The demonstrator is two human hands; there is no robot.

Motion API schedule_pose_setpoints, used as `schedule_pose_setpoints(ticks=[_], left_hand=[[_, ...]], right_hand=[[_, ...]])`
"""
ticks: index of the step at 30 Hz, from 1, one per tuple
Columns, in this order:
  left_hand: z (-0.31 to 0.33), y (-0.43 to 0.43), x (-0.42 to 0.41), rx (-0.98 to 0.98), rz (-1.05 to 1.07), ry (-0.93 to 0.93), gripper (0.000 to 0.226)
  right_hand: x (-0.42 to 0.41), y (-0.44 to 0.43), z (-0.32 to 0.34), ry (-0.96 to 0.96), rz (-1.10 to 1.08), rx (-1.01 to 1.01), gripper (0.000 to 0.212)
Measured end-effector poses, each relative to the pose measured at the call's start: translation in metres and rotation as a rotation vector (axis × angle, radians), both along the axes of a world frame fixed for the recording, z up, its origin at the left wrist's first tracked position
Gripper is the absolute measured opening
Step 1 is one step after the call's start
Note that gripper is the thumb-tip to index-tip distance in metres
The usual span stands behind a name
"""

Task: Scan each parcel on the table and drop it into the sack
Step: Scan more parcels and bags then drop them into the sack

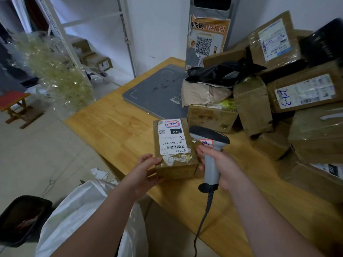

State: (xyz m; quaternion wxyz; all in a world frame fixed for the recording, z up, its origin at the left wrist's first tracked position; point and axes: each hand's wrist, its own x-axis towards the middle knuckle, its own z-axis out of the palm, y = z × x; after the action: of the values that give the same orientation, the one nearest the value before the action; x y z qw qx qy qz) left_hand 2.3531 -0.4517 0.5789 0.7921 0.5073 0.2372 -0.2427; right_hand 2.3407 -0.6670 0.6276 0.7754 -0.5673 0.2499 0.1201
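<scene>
The left grip (146,170) holds the parcel (175,151) at the counter's (118,130) near edge, label up, long axis pointing away. The right grip (225,166) clasps the scanner (209,140) just right of it; the sack (83,210) sits below-left.

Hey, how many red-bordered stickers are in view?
2: one on the parcel gripped by the left hand, one on the scanner in the right hand. The parcel pile may hide more.

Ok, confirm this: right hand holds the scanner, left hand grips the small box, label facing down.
Wrong on the label: the head view shows it facing up on the small box. The right hand holds the scanner, the left hand grips the box.
</scene>
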Motion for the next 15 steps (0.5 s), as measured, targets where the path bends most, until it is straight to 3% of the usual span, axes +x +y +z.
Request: schedule_pose_setpoints(ticks=[6,11,15], left_hand=[[0.004,0.014,0.002,0.095,0.057,-0.071,0.087],[0.005,0.025,0.005,0.169,0.140,-0.101,0.055],[0.010,0.027,0.003,0.206,0.143,-0.128,0.044]], right_hand=[[-0.015,-0.009,0.018,-0.053,0.130,-0.171,0.022],[-0.022,-0.008,0.029,-0.050,0.275,-0.298,0.023],[-0.024,-0.006,0.035,-0.088,0.358,-0.349,0.016]])
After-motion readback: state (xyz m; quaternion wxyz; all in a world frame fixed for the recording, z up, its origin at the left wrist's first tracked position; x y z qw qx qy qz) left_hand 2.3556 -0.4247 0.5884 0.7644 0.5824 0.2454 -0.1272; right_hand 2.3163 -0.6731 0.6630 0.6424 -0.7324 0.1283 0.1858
